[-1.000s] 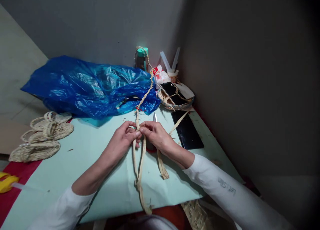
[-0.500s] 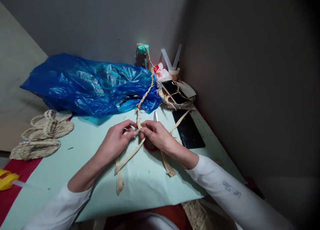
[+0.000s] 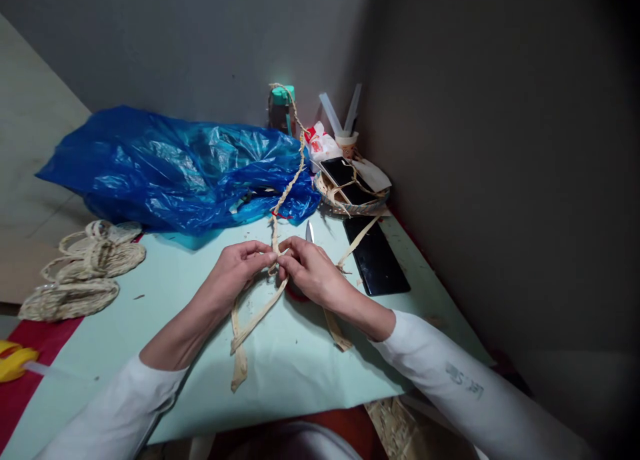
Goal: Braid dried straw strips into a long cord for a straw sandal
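A braided straw cord runs from a green-capped bottle at the back down to my hands. My left hand and my right hand meet at the cord's lower end, fingers pinched on the loose straw strips. Two strips cross below my left hand and trail to the lower left on the pale green table cover. Another strip passes under my right wrist. A further strip leads up right towards the basket.
A crumpled blue plastic bag lies at the back left. Woven straw pieces sit at the left edge. A small basket holds a phone. A black slab lies right of my hands, a knife blade behind them. Walls close the back and right.
The loose strips, hanging straight down towards me a second ago, have swung to the lower left and crossed. Both hands stay pinched at the braid's end, shifted slightly upward.
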A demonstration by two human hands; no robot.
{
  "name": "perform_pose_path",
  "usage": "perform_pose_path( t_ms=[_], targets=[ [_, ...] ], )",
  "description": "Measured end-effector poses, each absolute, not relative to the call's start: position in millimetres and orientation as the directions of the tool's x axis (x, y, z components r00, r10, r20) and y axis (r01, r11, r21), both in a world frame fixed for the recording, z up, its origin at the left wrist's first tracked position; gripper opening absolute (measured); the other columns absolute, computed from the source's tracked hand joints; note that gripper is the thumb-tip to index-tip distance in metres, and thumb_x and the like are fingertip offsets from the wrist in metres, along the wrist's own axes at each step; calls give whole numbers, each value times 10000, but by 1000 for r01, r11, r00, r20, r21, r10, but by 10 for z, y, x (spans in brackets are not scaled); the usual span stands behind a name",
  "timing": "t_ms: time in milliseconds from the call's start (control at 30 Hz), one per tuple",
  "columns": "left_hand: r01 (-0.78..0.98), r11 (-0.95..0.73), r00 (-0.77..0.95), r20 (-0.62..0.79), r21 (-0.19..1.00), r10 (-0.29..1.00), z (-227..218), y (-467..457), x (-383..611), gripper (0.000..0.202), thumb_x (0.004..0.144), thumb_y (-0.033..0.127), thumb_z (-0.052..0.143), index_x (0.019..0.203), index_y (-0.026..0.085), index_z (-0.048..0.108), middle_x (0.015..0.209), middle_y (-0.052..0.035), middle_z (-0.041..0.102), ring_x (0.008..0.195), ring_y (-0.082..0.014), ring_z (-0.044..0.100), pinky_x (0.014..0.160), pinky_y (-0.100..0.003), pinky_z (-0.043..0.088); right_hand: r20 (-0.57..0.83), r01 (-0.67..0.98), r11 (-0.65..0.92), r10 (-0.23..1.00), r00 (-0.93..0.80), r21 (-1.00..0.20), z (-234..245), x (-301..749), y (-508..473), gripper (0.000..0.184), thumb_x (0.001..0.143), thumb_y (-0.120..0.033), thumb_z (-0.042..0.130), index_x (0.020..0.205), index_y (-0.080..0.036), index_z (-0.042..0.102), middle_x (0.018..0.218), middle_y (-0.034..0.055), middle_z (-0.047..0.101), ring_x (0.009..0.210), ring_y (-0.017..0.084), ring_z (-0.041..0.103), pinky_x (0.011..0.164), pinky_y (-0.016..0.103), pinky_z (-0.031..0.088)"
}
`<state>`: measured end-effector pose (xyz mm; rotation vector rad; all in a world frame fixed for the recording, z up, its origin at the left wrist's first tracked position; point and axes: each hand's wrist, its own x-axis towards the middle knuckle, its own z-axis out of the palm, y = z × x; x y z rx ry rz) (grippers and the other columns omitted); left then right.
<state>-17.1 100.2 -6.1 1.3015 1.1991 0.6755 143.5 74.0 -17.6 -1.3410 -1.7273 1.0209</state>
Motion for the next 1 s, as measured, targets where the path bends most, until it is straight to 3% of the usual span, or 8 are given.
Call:
perform_pose_path(
  t_ms=[167, 267, 333, 400, 533, 700, 900, 1000],
  targets=[
    [164, 353, 390, -390, 921, 834, -118, 1069, -180, 231, 686, 329, 714, 721, 117, 628, 577, -13, 594, 378, -23, 206, 401, -235, 65, 34, 445, 171, 953, -300, -879, -167, 1480, 734, 162, 910, -180, 434, 1054, -165, 506, 789, 22, 689, 752, 149, 586, 694, 258, 381],
    [160, 334, 343, -370, 929, 863, -137, 1056, -181, 217, 675, 312, 715, 667, 133, 593, 497, 36, 506, 380, -29, 215, 407, -228, 77, 32, 586, 224, 947, -320, -779, -76, 1516, 701, 195, 891, -159, 461, 1078, -140, 515, 783, 55, 675, 721, 163, 568, 659, 258, 358],
    [168, 300, 319, -339, 939, 885, -146, 1030, -172, 220, 683, 300, 708, 637, 151, 552, 448, 83, 385, 385, -37, 223, 415, -220, 98, 20, 710, 240, 953, -303, -662, 2, 1539, 678, 128, 893, -185, 469, 961, -135, 565, 691, 54, 631, 615, 152, 515, 597, 260, 314],
    [204, 226, 308, -281, 953, 909, -150, 1000, -155, 220, 712, 289, 684, 629, 162, 524, 439, 98, 334, 400, -48, 259, 426, -210, 136, 10, 788, 245, 957, -290, -565, 68, 1558, 663, 182, 899, -219, 465, 767, -154, 571, 608, 44, 574, 527, 130, 431, 548, 271, 257],
    [340, 68, 301, -178, 938, 937, -138, 939, -104, 165, 785, 286, 596, 685, 173, 527, 472, 59, 507, 418, -74, 366, 450, -208, 240, 52, 805, 254, 962, -269, -536, 109, 1549, 639, 269, 905, -260, 449, 666, -171, 535, 558, 26, 530, 475, 111, 358, 524, 286, 209],
    [269, 119, 263, -191, 956, 946, -124, 890, -77, 106, 757, 247, 587, 701, 174, 534, 470, 50, 539, 472, -117, 506, 505, -221, 339, 106, 804, 299, 952, -286, -514, 21, 1385, 527, 222, 929, -254, 376, 890, -152, 570, 667, 52, 626, 517, 135, 483, 525, 287, 230],
    [86, 273, 262, -286, 958, 922, -145, 890, -153, 126, 754, 264, 638, 741, 163, 564, 587, 26, 610, 527, -95, 517, 483, -188, 283, 66, 868, 461, 887, -457, -188, -142, 1201, 358, 385, 853, -98, 368, 1233, -59, 412, 866, 134, 664, 577, 191, 580, 502, 307, 268],
    [4, 358, 303, -343, 934, 889, -120, 892, -174, 157, 754, 280, 666, 758, 167, 558, 651, -4, 662, 628, -133, 604, 541, -195, 366, 76, 853, 501, 865, -495, -144, -146, 1211, 341, 377, 878, -111, 351, 1245, -52, 415, 903, 148, 658, 624, 204, 595, 515, 310, 296]
  ],
)
